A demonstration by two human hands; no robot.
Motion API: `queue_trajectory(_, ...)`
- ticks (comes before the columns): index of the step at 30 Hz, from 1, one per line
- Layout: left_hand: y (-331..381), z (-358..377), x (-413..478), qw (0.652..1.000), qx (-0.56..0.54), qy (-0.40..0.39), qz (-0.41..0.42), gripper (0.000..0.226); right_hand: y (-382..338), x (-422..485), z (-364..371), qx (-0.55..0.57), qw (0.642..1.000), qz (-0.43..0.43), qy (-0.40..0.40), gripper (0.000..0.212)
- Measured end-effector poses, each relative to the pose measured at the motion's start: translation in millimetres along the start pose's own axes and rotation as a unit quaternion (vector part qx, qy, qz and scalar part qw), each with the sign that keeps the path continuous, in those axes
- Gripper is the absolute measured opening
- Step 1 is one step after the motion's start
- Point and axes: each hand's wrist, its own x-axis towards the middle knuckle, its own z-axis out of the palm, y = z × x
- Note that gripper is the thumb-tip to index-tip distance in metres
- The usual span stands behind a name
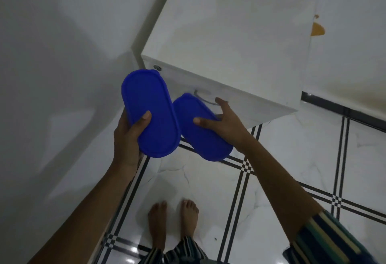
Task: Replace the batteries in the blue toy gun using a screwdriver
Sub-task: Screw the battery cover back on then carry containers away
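Two blue oval plastic pieces are held up in front of a white cabinet. My left hand (129,132) grips the left blue oval lid (150,104), thumb across its flat face. My right hand (221,119) holds the second blue oval piece (200,138), thumb on its face and fingers spread behind it; this one is a little blurred. The two pieces overlap at their inner edges. No toy gun, screwdriver or batteries are in view.
A white cabinet (240,40) with a drawer front and metal handle (205,97) stands directly ahead against a white wall (52,65). Below is a white tiled floor (292,159) with black lines, and my bare feet (173,219). An orange object (317,29) lies right of the cabinet.
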Motion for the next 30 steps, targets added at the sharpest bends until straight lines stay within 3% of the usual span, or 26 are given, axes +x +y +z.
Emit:
queue_trajectory(3, 9, 1, 6, 1.000, -0.004, 0.012, 0.015, 0.046, 5, 23, 0, -0.170, 0.985, -0.008, -0.043, 0.120)
queue_trajectory(5, 16, 4, 9, 1.000, 0.007, 0.002, 0.019, 0.046, 9, 33, 2, -0.201, 0.978, -0.013, -0.053, 0.126)
queue_trajectory(10, 21, 10, 10, 1.000, 0.010, -0.005, 0.006, 0.046, 3, 37, 2, -0.177, 0.983, -0.001, -0.042, 0.108)
queue_trajectory(16, 31, 4, 7, 0.999, 0.034, -0.010, -0.032, 0.045, 6, 11, 0, -0.251, 0.963, 0.001, -0.101, 0.088)
queue_trajectory(19, 42, -3, 7, 0.995, 0.071, -0.049, -0.056, 0.049, 7, -20, -7, -0.201, 0.969, 0.007, -0.141, 0.078)
queue_trajectory(24, 51, -9, 13, 0.983, 0.124, -0.058, -0.124, 0.046, -3, -78, -41, -0.023, 0.984, 0.032, -0.176, 0.033)
queue_trajectory(27, 46, -4, 17, 0.971, 0.153, -0.079, -0.163, 0.048, -4, -96, -58, 0.085, 0.980, 0.052, -0.174, 0.031)
queue_trajectory(30, 38, 7, 23, 0.966, 0.153, -0.092, -0.187, 0.046, 2, -96, -58, 0.186, 0.975, 0.086, -0.091, 0.032)
